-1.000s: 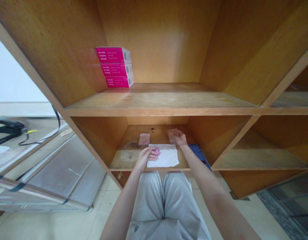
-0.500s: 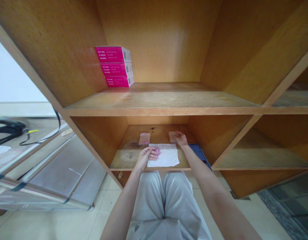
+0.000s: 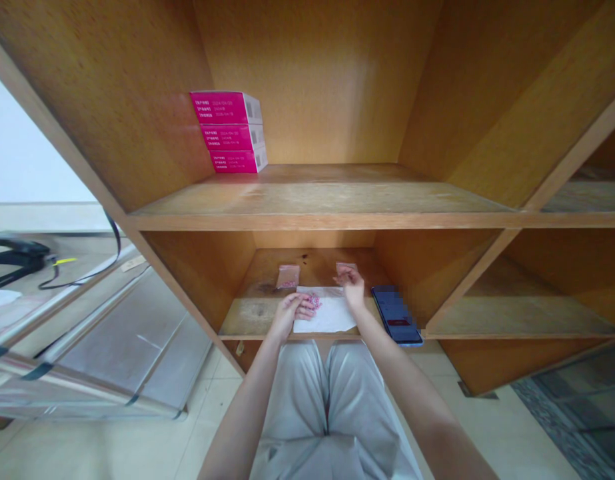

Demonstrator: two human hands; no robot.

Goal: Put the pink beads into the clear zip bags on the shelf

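Observation:
A white sheet of paper (image 3: 332, 319) lies on the lower shelf, with a small heap of pink and white beads (image 3: 314, 302) on its upper left part. My left hand (image 3: 293, 311) rests at the paper's left edge, its fingers stretched out beside the beads. My right hand (image 3: 354, 288) hovers over the paper's upper right corner, its fingers loosely apart just in front of a small clear bag (image 3: 346, 267). I see nothing held in it. Another small clear bag (image 3: 288, 276), with some pink pieces at its bottom, lies farther left, behind the paper.
A dark phone (image 3: 394, 313) lies to the right, reaching the shelf's front edge. Several pink boxes (image 3: 232, 137) stand stacked on the upper shelf (image 3: 327, 197). Wooden side walls enclose the lower compartment. A covered rack (image 3: 137, 340) stands at left.
My right hand has drawn back from the right bag, moving left and toward me. More of the phone now shows. My left hand has stayed by the beads.

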